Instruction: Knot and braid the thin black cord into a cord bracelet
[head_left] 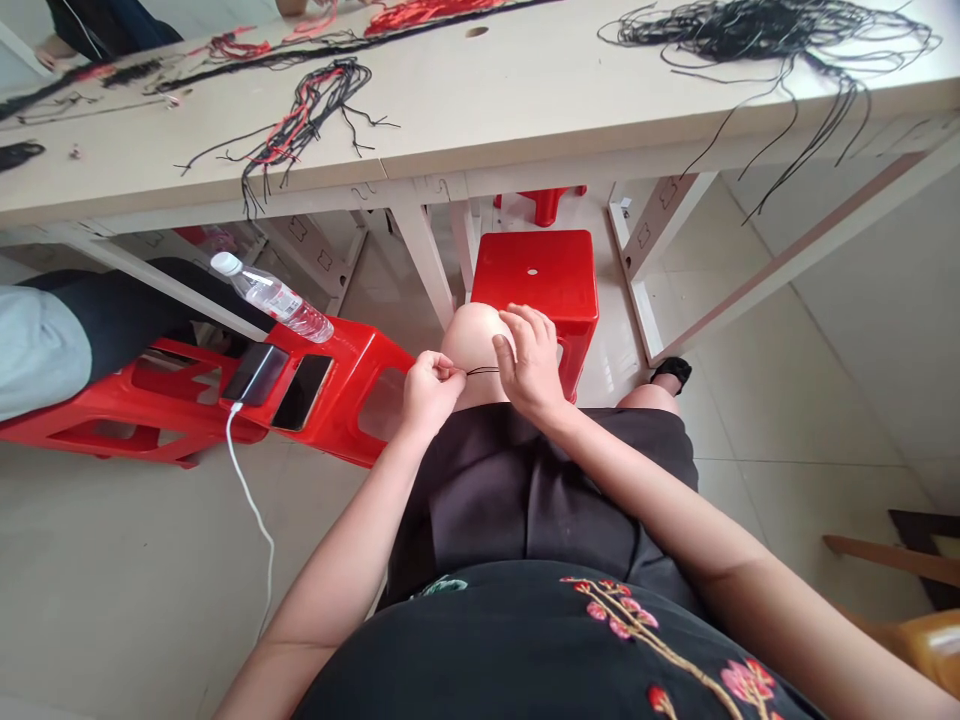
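Over my bare knee, my left hand is closed, its thumb and fingertips pinching a thin black cord. The cord spans the short gap to my right hand and disappears beneath it; its far end is hidden. My right hand rests against the knee with the thumb apart and the fingers stretched out, slightly bent. On the table above lies a bundle of black and red cords, its loose ends drooping over the front edge. A larger tangle of black cords lies at the right.
A long pale table crosses in front. At the left, a red stool carries a water bottle, a phone and a dark box with a white cable. Another red stool stands ahead. A seated person's leg is at left.
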